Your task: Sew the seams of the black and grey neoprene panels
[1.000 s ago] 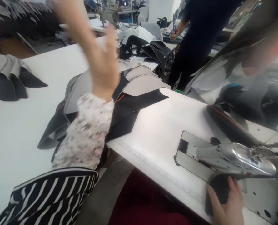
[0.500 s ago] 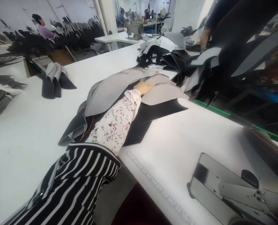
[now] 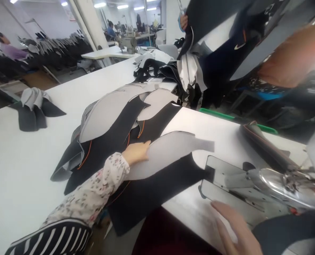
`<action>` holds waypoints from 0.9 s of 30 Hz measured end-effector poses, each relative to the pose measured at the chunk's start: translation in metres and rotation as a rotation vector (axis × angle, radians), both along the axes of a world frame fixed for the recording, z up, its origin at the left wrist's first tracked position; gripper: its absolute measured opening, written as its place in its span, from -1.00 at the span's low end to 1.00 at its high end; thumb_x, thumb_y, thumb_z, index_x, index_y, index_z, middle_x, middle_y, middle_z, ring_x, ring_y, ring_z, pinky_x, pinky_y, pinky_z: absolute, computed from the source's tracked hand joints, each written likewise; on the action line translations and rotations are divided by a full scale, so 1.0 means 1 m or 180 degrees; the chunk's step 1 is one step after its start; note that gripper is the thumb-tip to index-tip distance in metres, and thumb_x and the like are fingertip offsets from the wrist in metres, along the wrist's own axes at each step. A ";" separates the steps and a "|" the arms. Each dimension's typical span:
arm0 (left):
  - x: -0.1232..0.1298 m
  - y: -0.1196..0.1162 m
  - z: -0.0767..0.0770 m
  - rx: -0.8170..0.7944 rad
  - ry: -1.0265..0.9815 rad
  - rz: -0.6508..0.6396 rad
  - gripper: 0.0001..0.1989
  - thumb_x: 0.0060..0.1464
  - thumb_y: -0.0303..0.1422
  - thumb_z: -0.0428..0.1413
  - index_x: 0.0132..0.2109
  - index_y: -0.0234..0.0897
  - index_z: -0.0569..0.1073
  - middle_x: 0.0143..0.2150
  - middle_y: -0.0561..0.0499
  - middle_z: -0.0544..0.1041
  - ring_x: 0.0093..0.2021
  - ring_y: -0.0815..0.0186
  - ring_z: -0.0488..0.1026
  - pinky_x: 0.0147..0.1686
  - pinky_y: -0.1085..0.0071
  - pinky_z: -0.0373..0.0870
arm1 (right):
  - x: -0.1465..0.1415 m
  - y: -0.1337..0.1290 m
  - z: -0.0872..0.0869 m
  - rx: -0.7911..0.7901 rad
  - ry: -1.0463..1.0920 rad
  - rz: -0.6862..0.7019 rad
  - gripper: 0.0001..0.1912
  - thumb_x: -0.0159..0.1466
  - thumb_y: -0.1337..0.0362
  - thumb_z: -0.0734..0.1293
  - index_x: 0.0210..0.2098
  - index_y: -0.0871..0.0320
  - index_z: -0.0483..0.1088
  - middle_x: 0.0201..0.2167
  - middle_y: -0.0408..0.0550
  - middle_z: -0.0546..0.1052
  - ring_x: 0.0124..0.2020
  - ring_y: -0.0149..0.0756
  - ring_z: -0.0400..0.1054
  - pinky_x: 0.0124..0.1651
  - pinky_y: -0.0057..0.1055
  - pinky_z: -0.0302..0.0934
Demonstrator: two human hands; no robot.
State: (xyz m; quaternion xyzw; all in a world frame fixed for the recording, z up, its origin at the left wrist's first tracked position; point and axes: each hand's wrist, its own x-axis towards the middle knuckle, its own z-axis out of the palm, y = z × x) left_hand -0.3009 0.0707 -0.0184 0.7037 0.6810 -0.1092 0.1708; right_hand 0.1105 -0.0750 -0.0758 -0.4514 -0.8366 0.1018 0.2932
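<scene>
My left hand (image 3: 136, 153) grips the edge of a grey and black fabric piece (image 3: 170, 148), which lies across the table's front edge and reaches the sewing machine's plate (image 3: 226, 177). Behind it lie more grey and black pieces (image 3: 104, 117), overlapping, some with orange stitching. At the lower right, my right hand (image 3: 235, 226) is near the machine plate, thumb and fingers apart, nothing between them. Another dark piece (image 3: 287, 226) lies right of that hand, partly out of frame.
Bundled pieces (image 3: 34, 109) sit on the white table (image 3: 11, 159) at the left. A heap of fabric (image 3: 157, 62) lies at the back. A person's hand (image 3: 183, 22) holds dark fabric at the upper right. A green rail (image 3: 237, 119) runs along the far edge.
My left hand has come nearer with a grey and black piece, away from the stack. My right hand has entered at the lower right. The view has shifted right, and the other person's hand is raised.
</scene>
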 end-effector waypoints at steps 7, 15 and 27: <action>0.124 0.029 -0.010 0.0825 -0.0598 -0.0365 -0.48 0.36 -0.12 0.09 0.33 -0.27 0.30 0.24 -0.19 0.41 0.18 0.09 0.44 0.15 0.02 0.44 | -0.070 0.033 -0.003 -0.0569 0.0368 0.0061 -0.73 0.46 0.22 0.21 0.05 0.12 0.46 0.04 0.00 0.53 0.07 -0.17 0.43 0.12 -0.16 0.41; 0.145 0.009 -0.009 0.1368 -0.0836 -0.0112 -0.68 0.40 -0.17 0.05 0.10 -0.31 0.45 0.06 -0.12 0.51 0.07 0.19 0.48 0.12 0.11 0.44 | -0.057 0.046 -0.021 -0.0760 0.0373 -0.0530 -0.62 0.38 0.25 0.17 -0.03 0.33 0.53 0.11 0.22 0.47 0.13 0.10 0.33 0.24 0.14 0.26; 0.180 -0.028 -0.008 0.1629 -0.1638 0.0317 -0.66 0.45 -0.20 -0.05 -0.20 -0.33 0.46 -0.29 0.02 0.50 -0.29 0.35 0.48 -0.17 0.35 0.47 | -0.036 0.013 -0.013 -0.1085 0.1086 -0.0831 -0.32 0.32 0.05 0.22 0.26 0.46 0.26 0.27 0.46 0.28 0.31 0.27 0.15 0.35 0.27 0.04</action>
